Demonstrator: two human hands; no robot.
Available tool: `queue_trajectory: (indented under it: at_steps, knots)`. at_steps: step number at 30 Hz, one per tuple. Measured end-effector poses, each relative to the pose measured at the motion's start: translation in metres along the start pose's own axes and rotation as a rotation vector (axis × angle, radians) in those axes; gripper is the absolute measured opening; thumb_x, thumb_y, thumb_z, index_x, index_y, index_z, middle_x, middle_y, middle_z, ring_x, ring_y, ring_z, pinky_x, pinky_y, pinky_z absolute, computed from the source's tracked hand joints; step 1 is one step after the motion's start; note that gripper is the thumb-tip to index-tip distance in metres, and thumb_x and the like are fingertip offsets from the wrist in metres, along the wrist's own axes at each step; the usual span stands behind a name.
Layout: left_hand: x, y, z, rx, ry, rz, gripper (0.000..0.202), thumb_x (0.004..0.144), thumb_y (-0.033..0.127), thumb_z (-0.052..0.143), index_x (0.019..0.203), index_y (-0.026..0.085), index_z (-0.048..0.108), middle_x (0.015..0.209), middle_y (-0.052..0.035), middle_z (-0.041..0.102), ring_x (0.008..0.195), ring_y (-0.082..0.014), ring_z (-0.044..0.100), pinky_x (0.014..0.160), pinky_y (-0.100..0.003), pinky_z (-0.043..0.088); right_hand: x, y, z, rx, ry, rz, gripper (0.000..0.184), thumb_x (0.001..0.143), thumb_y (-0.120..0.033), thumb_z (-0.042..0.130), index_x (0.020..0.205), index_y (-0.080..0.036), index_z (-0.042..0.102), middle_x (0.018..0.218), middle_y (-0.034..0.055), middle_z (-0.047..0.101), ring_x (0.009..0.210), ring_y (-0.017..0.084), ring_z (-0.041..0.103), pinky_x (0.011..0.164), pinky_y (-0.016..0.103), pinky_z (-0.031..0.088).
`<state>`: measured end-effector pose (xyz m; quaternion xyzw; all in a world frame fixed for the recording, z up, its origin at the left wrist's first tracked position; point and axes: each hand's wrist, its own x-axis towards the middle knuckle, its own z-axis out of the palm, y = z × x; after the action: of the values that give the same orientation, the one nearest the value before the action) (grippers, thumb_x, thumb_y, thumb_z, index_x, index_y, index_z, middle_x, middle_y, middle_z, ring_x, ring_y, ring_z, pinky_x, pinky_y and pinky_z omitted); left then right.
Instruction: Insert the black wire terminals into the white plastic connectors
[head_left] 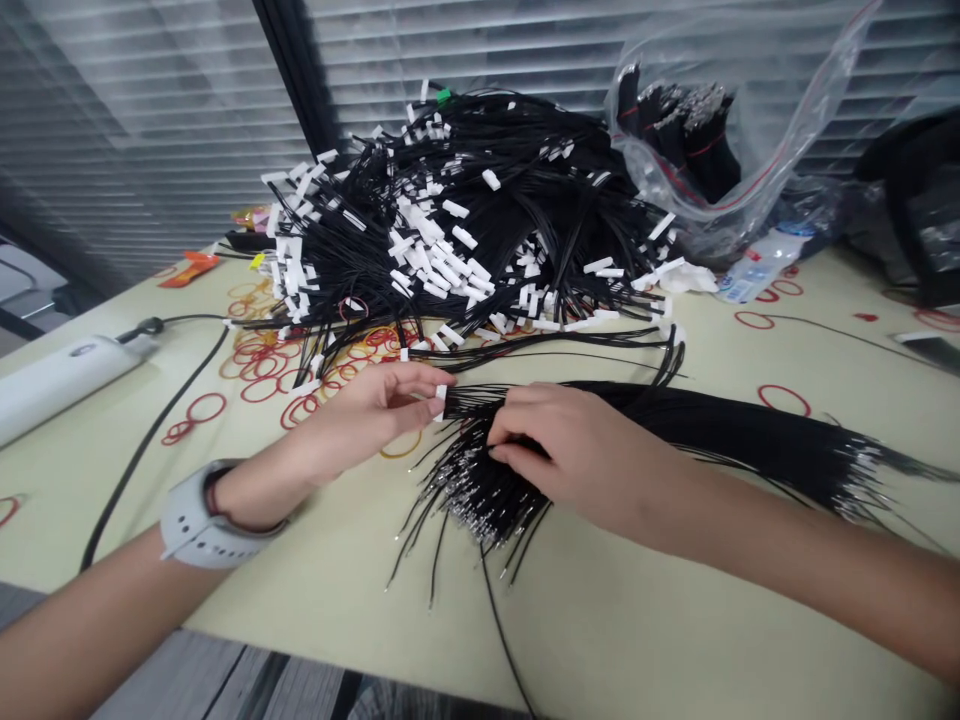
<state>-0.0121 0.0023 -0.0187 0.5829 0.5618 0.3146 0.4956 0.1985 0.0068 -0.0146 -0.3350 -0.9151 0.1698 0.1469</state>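
Note:
My left hand [390,405], with a grey watch on its wrist, pinches a small white connector [441,402] that has several black wires running from it to the right. Over a thick bundle of loose black wires [487,480] is my right hand [551,435], its thumb and fingers closed together at the wires. Whether it grips one wire or several is hidden by the fingers. Shiny metal tips fan out toward me at the near end of this bundle. Its other part stretches right across the table, also ending in metal tips.
A big heap of black cables with white connectors [442,260] lies at the back. Red and yellow rubber bands [259,360] are scattered before it. A plastic bag [757,190] of wire bundles stands back right. A white power strip [71,385] lies at left.

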Motion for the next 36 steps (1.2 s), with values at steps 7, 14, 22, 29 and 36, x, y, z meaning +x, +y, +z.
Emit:
queue_trajectory:
  at_steps: [7, 14, 22, 29, 36]
  knots:
    - [-0.002, 0.000, 0.001, 0.039, -0.190, 0.028, 0.013, 0.084, 0.023, 0.056, 0.095, 0.018, 0.054, 0.072, 0.0029, 0.058, 0.058, -0.0066, 0.044, 0.050, -0.018, 0.027, 0.003, -0.002, -0.010, 0.113, 0.061, 0.213, 0.013, 0.086, -0.018, 0.053, 0.076, -0.019, 0.061, 0.067, -0.0043, 0.061, 0.059, 0.009, 0.048, 0.058, 0.024, 0.031]
    - [-0.006, 0.004, 0.007, 0.046, -0.196, 0.113, 0.007, 0.086, 0.017, 0.051, 0.092, 0.016, 0.051, 0.066, 0.0060, 0.051, 0.055, -0.0050, 0.039, 0.050, -0.017, 0.028, 0.010, 0.016, -0.008, 0.437, 0.024, 0.326, 0.014, 0.078, -0.030, 0.061, 0.073, -0.018, 0.064, 0.067, -0.0017, 0.062, 0.060, 0.009, 0.053, 0.057, 0.024, 0.035]
    - [-0.004, 0.003, 0.010, -0.070, -0.158, -0.023, 0.018, 0.081, 0.019, 0.059, 0.097, 0.016, 0.055, 0.079, 0.0007, 0.065, 0.064, -0.0064, 0.055, 0.058, -0.017, 0.040, 0.011, 0.019, -0.011, 0.413, -0.058, 0.399, 0.018, 0.082, -0.033, 0.054, 0.074, -0.017, 0.058, 0.065, -0.0018, 0.061, 0.054, 0.008, 0.049, 0.051, 0.023, 0.031]
    - [-0.004, 0.001, 0.011, -0.163, -0.097, -0.074, 0.025, 0.075, 0.022, 0.068, 0.099, 0.019, 0.060, 0.081, 0.0005, 0.067, 0.073, -0.0083, 0.059, 0.065, -0.018, 0.044, 0.010, 0.011, -0.011, 0.404, 0.006, 0.395, 0.018, 0.080, -0.028, 0.057, 0.067, -0.016, 0.061, 0.056, -0.0041, 0.055, 0.049, 0.006, 0.044, 0.050, 0.024, 0.030]
    - [-0.007, 0.001, 0.013, -0.264, -0.063, -0.062, 0.023, 0.075, 0.020, 0.070, 0.097, 0.023, 0.063, 0.079, 0.0044, 0.065, 0.070, -0.0034, 0.056, 0.062, -0.010, 0.041, 0.009, -0.002, -0.010, 0.227, 0.083, 0.310, 0.017, 0.080, -0.022, 0.055, 0.067, -0.017, 0.063, 0.058, -0.0044, 0.056, 0.049, 0.005, 0.040, 0.053, 0.024, 0.029]
